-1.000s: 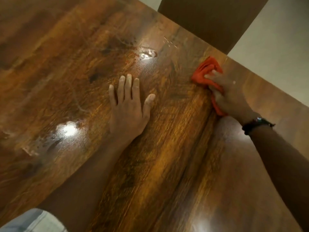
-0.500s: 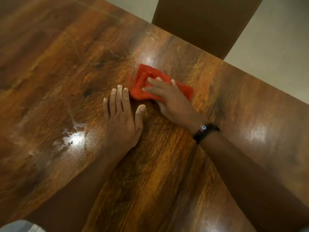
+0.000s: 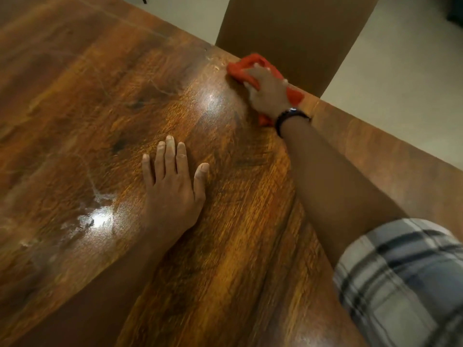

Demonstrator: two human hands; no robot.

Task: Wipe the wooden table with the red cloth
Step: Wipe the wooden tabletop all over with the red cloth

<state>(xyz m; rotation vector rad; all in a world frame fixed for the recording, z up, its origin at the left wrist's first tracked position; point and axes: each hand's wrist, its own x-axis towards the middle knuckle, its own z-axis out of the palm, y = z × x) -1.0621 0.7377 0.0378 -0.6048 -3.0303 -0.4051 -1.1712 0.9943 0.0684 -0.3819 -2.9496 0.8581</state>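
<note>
Worktop (image 3: 75, 101): dark, glossy wood with strong grain, filling most of the head view; far edge runs diagonally from upper centre to right. Surface bears faint scratch lines and two bright light reflections, one with whitish smears (image 3: 92, 219) at lower left, one (image 3: 211, 102) just left of the right hand. Red cloth (image 3: 244, 65): crumpled, lying on the worktop at its far edge, mostly covered by the right hand; red folds show beyond the fingertips, at the right side of the hand and by the wrist. Right hand (image 3: 269, 92): arm stretched forward, palm down on the red cloth, fingers extended over it and pressing it to the wood rather than closed round it. Dark wristband (image 3: 290, 117) on the right wrist; plaid sleeve (image 3: 400, 284), grey and white, at lower right. Left hand (image 3: 172, 189): flat on the bare worktop near centre, well apart from the cloth, fingers straight and close together, thumb spread, holding nothing. Brown upright panel (image 3: 295, 28), possibly a chair back, stands just beyond the far edge, behind the cloth. Pale floor (image 3: 400, 71) beyond.
</note>
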